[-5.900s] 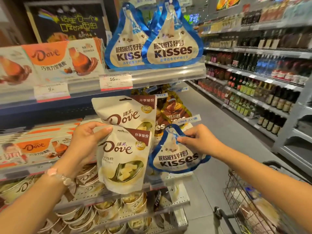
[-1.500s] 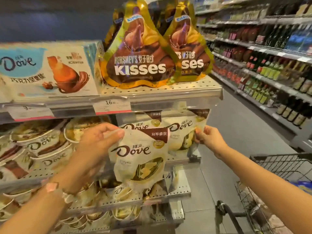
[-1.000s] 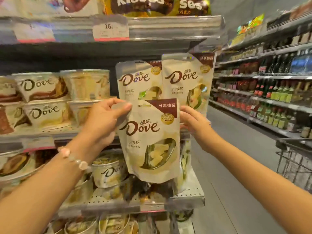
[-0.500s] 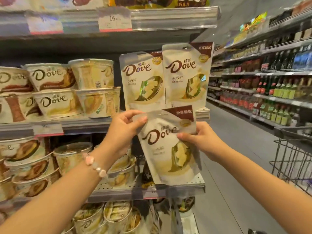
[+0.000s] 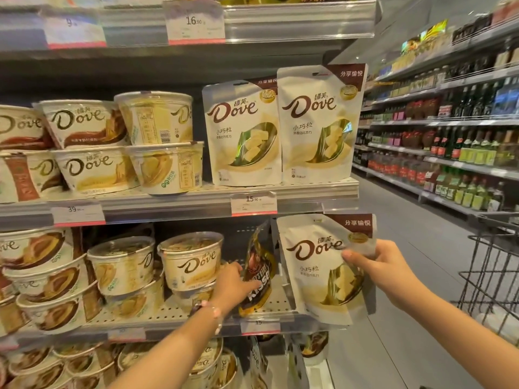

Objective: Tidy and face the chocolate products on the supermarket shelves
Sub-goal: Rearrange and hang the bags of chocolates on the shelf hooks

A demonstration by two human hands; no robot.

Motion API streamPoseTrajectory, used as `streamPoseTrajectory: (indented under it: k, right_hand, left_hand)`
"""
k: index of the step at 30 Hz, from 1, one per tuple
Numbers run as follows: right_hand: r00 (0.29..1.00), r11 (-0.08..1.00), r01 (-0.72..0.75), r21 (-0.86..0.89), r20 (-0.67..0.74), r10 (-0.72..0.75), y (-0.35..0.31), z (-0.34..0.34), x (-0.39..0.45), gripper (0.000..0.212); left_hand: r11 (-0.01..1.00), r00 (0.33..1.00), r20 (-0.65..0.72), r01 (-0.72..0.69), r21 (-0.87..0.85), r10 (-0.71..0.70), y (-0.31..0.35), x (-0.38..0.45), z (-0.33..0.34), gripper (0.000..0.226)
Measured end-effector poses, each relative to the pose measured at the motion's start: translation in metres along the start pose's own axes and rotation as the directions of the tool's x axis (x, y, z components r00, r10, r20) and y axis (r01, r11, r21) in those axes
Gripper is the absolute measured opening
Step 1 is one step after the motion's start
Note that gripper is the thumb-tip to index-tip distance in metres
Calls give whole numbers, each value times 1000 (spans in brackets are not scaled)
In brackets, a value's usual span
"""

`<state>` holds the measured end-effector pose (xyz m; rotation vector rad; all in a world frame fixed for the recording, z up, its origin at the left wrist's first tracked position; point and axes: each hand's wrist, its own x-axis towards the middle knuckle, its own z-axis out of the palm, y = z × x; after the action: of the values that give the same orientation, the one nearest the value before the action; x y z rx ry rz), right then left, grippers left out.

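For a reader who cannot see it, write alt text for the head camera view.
The right hand holds a white Dove pouch beside the shelf while the left hand reaches a brown Kisses bag. Two Dove pouches stand above.

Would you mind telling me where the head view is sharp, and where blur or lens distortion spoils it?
Head view: the two upright white Dove pouches read crisply; the white price tags on the top shelf edge are smeared; the bottle shelves at right are soft and bowed by the wide lens; the white Dove pouch in the right hand stays legible.
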<state>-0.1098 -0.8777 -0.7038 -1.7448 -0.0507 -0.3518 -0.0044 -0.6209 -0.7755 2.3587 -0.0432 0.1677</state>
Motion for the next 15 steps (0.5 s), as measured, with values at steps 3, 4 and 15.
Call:
streamPoseTrajectory:
  k: [3,4,15]
  right_hand:
    - [1000,1000,-15,-8,-9,15,2,-1,1,10]
    - [1000,1000,-15,-12,-5,15,2,-1,1,10]
    - [995,994,-38,-102,89,47,15,42,1,9]
  left_hand:
    - [993,999,-31,-5,119,8,0,5,15,20]
    - [990,997,-77,2,140,8,-1,5,17,14]
    - [960,948,-181,-235,151,260,-30,-47,-50,16]
